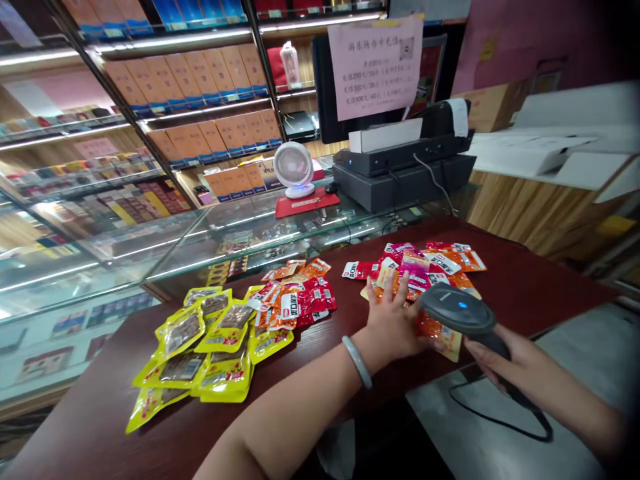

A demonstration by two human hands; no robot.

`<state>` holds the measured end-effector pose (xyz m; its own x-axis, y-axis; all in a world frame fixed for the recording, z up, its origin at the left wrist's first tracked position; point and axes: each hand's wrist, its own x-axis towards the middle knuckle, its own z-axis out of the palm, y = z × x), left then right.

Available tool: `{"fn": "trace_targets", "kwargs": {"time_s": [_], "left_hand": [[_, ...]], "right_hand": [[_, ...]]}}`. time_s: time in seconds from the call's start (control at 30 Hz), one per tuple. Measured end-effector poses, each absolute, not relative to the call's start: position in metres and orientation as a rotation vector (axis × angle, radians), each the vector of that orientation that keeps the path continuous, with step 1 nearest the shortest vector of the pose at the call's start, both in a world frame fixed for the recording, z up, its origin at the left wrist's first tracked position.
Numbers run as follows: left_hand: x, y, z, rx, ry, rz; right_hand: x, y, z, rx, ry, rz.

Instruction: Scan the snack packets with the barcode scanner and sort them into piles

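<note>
My right hand (510, 357) is wrapped round the handle of a dark grey barcode scanner (457, 308), its blue light lit and its head over the counter edge. My left hand (393, 320), wearing a pale bangle at the wrist, lies with fingers spread on a heap of red, orange and pink snack packets (417, 267). One orange snack packet (443, 333) shows beneath the scanner, beside my left thumb; the scanner partly hides it. Left of my hand is a smaller pile of red and orange packets (300, 297). Yellow clear-windowed snack pouches (225, 327) are heaped farther left.
The packets lie on a dark red-brown counter (345, 373). Behind stand a glass display case (240, 220), a white fan (294, 167) and a black cash drawer (400, 183) under a monitor with a pink notice (375, 67). The scanner's black cable (500, 420) loops below the counter edge.
</note>
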<state>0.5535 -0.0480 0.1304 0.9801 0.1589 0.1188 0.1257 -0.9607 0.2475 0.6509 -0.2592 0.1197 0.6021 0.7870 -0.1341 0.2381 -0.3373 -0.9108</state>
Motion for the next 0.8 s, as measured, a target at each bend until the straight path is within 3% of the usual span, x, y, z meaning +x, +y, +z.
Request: {"fn": "trace_targets", "kwargs": {"time_s": [0.2,0.53,0.7,0.8], "left_hand": [[0.570,-0.044,0.107,2.829,0.423,-0.022],[0.628,-0.020,0.116,2.825,0.329,-0.057],[0.622,-0.008,0.117,2.876,0.265,0.102],[0.616,0.009,0.113,2.846,0.563,0.241]], "right_hand": [[0.646,-0.253,0.124,-1.832,-0.844,0.752],[0.652,-0.225,0.146,-1.838,-0.897,0.783],[0.652,-0.214,0.155,-1.811,-0.930,0.784],[0.650,-0.208,0.159,-1.788,-0.961,0.810]]}}
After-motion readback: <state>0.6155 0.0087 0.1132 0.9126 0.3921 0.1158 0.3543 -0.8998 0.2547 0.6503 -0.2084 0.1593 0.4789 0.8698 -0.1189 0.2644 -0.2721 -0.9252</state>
